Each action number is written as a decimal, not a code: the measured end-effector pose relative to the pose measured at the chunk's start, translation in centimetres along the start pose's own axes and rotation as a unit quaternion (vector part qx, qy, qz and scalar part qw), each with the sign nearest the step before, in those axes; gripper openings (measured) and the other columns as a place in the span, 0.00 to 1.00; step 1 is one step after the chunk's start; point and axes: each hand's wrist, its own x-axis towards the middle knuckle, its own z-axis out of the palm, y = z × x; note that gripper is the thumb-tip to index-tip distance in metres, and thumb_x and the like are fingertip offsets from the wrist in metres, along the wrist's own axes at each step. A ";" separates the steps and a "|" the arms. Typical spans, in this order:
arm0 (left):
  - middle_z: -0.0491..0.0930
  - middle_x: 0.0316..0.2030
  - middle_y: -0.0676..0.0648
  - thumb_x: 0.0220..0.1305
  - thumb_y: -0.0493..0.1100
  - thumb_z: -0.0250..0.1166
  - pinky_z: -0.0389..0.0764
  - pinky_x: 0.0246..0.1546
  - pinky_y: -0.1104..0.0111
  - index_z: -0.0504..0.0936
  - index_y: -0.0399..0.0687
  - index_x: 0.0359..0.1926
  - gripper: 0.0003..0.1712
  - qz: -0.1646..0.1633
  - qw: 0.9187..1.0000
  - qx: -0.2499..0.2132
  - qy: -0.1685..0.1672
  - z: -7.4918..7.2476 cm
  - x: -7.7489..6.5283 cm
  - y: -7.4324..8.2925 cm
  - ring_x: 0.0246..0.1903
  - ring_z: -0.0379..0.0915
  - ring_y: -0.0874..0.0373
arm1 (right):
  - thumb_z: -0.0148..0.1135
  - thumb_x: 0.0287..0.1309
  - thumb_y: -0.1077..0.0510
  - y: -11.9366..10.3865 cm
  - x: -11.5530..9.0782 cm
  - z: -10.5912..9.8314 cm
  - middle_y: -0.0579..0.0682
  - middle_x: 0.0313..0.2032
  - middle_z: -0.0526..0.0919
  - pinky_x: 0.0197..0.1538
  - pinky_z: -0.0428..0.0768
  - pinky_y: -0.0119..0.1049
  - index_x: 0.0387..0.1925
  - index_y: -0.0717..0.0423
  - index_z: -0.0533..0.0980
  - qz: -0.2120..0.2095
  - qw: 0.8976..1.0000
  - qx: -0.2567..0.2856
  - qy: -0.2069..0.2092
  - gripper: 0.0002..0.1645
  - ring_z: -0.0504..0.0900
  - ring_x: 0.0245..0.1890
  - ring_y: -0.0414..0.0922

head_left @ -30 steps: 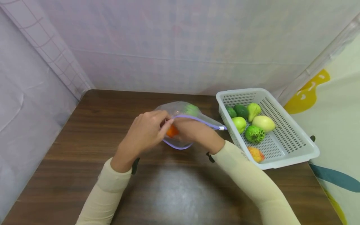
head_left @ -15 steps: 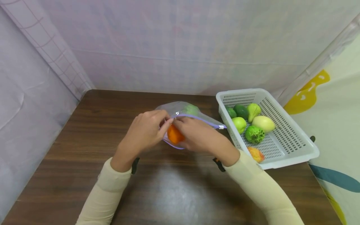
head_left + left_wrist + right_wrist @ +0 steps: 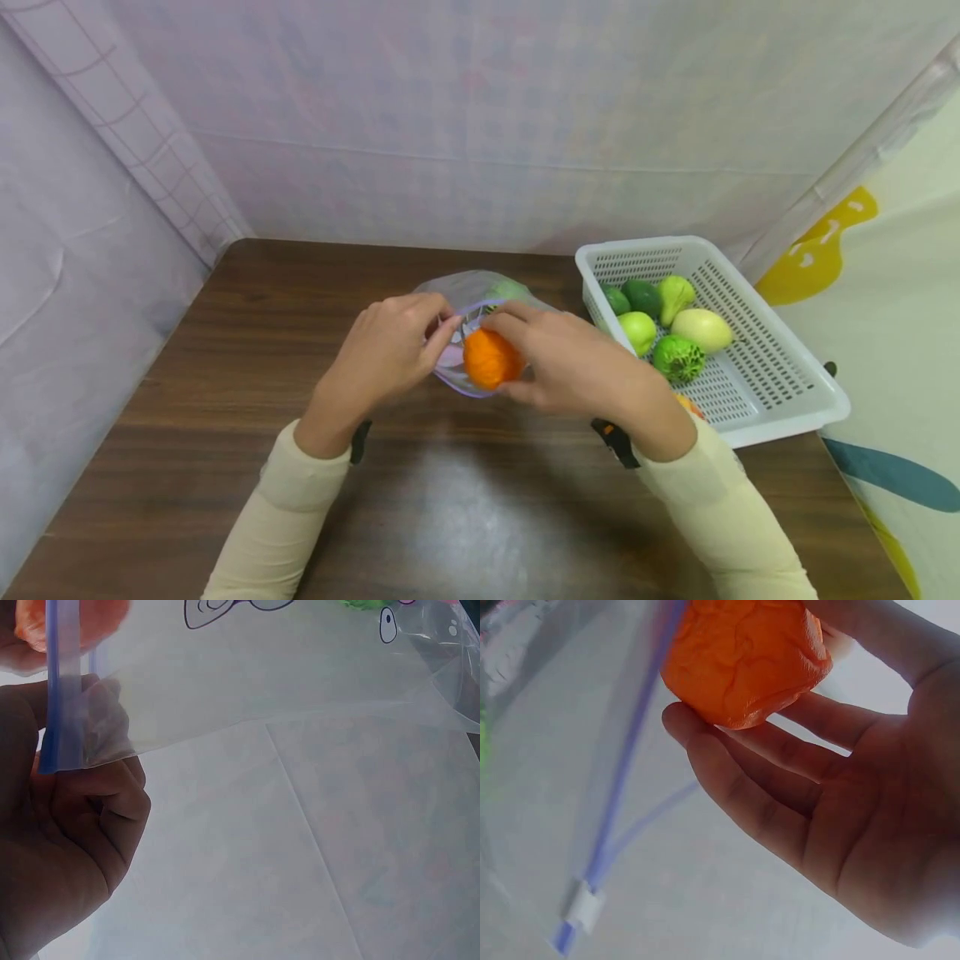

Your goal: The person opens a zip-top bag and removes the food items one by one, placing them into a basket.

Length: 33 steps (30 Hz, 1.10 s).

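Note:
My left hand [image 3: 386, 346] pinches the left edge of a clear slider zip bag [image 3: 247, 675] with a purple zip; the bag's mouth gapes toward me. My right hand [image 3: 573, 358] holds a wrinkled orange fruit [image 3: 491, 360] at that mouth, with thumb and fingers around it. In the right wrist view the orange fruit [image 3: 742, 660] stands beside the purple zip, and the white slider [image 3: 583, 906] hangs lower left. Farther in, through the film, a green thing [image 3: 508, 290] shows inside the bag; its kind is hard to tell.
A white perforated basket [image 3: 780, 400] stands at the table's right, close to my right forearm. It holds several fruits and vegetables, among them a green apple [image 3: 637, 332] and a pale yellow oval one [image 3: 702, 330]. Cloth walls [image 3: 480, 125] border the brown table [image 3: 225, 375].
My right hand has drawn back toward me and to the right from inside the bag, bringing the orange fruit to the mouth. The left hand has stayed in place.

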 end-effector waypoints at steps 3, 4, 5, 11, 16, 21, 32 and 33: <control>0.77 0.20 0.49 0.64 0.43 0.65 0.73 0.15 0.68 0.82 0.42 0.32 0.08 0.000 1.000 0.001 -0.001 0.0 0.0 0.0 0.16 0.67 0.60 | 0.76 0.46 0.49 -0.1 -0.7 -0.9 0.50 0.53 0.77 0.44 0.86 0.42 0.58 0.56 0.74 0.005 1.000 0.014 0.011 0.37 0.80 0.38 0.44; 0.77 0.20 0.49 0.64 0.43 0.66 0.73 0.15 0.68 0.82 0.42 0.32 0.08 -0.001 1.000 0.001 -0.001 0.0 0.0 0.0 0.16 0.67 0.60 | 0.76 0.46 0.49 -0.2 -1.0 -1.2 0.50 0.53 0.76 0.44 0.86 0.42 0.58 0.56 0.74 0.005 1.000 0.019 0.015 0.37 0.80 0.38 0.44; 0.77 0.20 0.49 0.65 0.43 0.65 0.73 0.15 0.67 0.82 0.42 0.32 0.08 -0.003 1.000 0.001 -0.002 0.0 0.0 0.1 0.16 0.67 0.60 | 0.76 0.47 0.48 -0.2 -1.3 -1.6 0.49 0.53 0.76 0.43 0.86 0.41 0.58 0.55 0.74 0.006 1.000 0.023 0.020 0.37 0.80 0.38 0.43; 0.78 0.20 0.48 0.64 0.43 0.66 0.72 0.15 0.66 0.83 0.41 0.32 0.09 -0.014 1.000 0.001 -0.006 0.0 0.1 0.2 0.17 0.68 0.58 | 0.77 0.46 0.48 -0.1 -3.5 -4.0 0.46 0.55 0.77 0.45 0.85 0.41 0.58 0.54 0.74 0.004 0.997 0.034 0.063 0.37 0.79 0.43 0.39; 0.80 0.21 0.48 0.64 0.43 0.65 0.73 0.14 0.65 0.83 0.41 0.32 0.09 -0.016 1.000 0.001 -0.006 0.1 0.1 0.2 0.17 0.69 0.59 | 0.77 0.45 0.48 0.9 -5.3 -5.7 0.47 0.54 0.78 0.43 0.84 0.44 0.57 0.53 0.75 0.025 0.995 0.000 0.096 0.37 0.78 0.42 0.41; 0.81 0.21 0.48 0.65 0.43 0.64 0.74 0.14 0.64 0.83 0.41 0.32 0.09 -0.012 1.000 0.001 -0.004 0.0 0.1 0.2 0.17 0.70 0.59 | 0.78 0.43 0.51 2.1 -6.6 -6.9 0.54 0.54 0.79 0.43 0.82 0.50 0.57 0.55 0.75 0.051 0.993 -0.033 0.105 0.38 0.80 0.42 0.48; 0.80 0.20 0.48 0.65 0.43 0.65 0.73 0.14 0.65 0.83 0.41 0.32 0.09 -0.013 1.000 -0.001 -0.008 0.0 -0.1 0.2 0.16 0.69 0.60 | 0.78 0.42 0.56 5.4 -9.3 -9.1 0.57 0.49 0.81 0.37 0.81 0.52 0.60 0.58 0.75 0.087 0.988 -0.046 0.119 0.40 0.80 0.36 0.49; 0.80 0.20 0.48 0.65 0.43 0.65 0.73 0.14 0.65 0.83 0.41 0.32 0.09 -0.012 1.000 -0.001 -0.007 0.0 -0.1 0.2 0.16 0.69 0.60 | 0.78 0.42 0.56 5.8 -9.5 -9.2 0.58 0.49 0.81 0.37 0.81 0.54 0.60 0.59 0.74 0.101 0.987 -0.045 0.117 0.40 0.80 0.36 0.51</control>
